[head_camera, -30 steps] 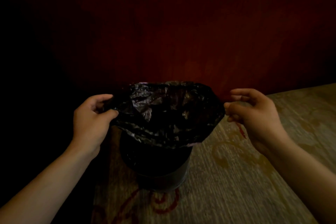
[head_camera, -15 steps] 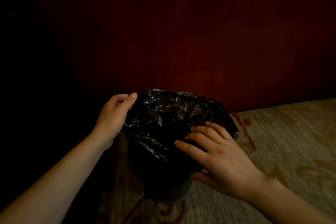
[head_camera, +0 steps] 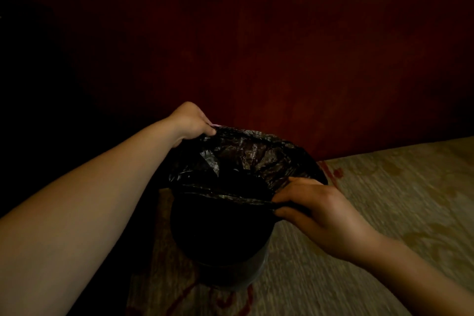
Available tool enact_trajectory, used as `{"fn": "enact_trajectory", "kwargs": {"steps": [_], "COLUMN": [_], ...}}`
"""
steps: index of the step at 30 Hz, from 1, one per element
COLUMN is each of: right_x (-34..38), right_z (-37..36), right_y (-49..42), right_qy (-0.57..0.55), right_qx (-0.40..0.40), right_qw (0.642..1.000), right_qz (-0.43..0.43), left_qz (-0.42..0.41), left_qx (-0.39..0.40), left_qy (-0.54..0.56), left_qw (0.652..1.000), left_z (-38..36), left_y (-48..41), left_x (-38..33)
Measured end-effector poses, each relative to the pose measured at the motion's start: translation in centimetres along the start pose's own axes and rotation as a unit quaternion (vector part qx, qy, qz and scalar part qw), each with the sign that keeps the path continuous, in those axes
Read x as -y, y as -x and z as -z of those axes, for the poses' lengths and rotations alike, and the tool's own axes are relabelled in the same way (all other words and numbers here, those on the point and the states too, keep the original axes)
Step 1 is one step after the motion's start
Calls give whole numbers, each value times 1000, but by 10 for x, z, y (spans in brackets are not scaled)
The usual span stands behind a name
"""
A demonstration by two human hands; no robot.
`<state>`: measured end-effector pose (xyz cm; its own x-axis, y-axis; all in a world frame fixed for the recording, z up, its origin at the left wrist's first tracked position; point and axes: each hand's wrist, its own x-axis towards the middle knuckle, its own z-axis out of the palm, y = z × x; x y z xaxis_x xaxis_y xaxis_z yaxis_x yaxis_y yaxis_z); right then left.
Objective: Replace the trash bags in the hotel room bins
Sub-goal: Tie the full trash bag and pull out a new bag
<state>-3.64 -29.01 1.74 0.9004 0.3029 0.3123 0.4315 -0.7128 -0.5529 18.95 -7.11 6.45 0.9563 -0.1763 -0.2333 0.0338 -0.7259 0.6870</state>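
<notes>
We are standing over a dark round bin (head_camera: 223, 251) on the patterned carpet (head_camera: 384, 200), close to a deep red wall (head_camera: 256, 59), and we are fitting a black trash bag (head_camera: 243, 154) into it. Our left hand (head_camera: 191, 120) is reaching across to the far left side of the opening, its fingers curled round the bag's edge and lifting it a little above the rim there. Our right hand (head_camera: 320, 208) is working at the near right side, pinching the plastic between thumb and fingers where it is folding over the rim. So both hands are clamped on the bag, on opposite sides of its mouth and well apart. The bag is sitting inside the bin with its mouth spread open and its crinkled inner surface catching the light at the back. The bottom is lying in shadow, so we are not able to say whether anything is in it. Along the near edge the plastic is looking turned down over the rim; at the far left it is standing up loose in our grip. We are judging this bin to be nearly done: the liner is in and open, and what is remaining is pulling the far side down over the rim and smoothing it. Whether other bins are waiting, we are unable to tell from here.
</notes>
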Motion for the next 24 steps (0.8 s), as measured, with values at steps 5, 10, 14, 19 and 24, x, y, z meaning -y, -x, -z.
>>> {"fn": "enact_trajectory", "kwargs": {"steps": [5, 10, 14, 19, 24], "right_x": [-6, -7, -12, -11, -8], "right_z": [28, 47, 47, 36, 29], "right_y": [15, 23, 20, 8, -3], "right_qy": [10, 160, 209, 110, -97], "right_qx": [-15, -79, -153, -181, -171], "right_qw": [999, 984, 965, 977, 965], "right_qz": [-37, 12, -31, -33, -172], "left_qz": [-44, -90, -82, -37, -16], "left_qx": [-17, -102, -109, -93, -118], "left_qy": [-45, 60, 126, 189, 249], "left_qw": [998, 989, 983, 977, 961], "left_z": [11, 33, 50, 55, 44], "left_y": [18, 48, 67, 86, 101], "left_x": [-6, -4, 6, 21, 39]}}
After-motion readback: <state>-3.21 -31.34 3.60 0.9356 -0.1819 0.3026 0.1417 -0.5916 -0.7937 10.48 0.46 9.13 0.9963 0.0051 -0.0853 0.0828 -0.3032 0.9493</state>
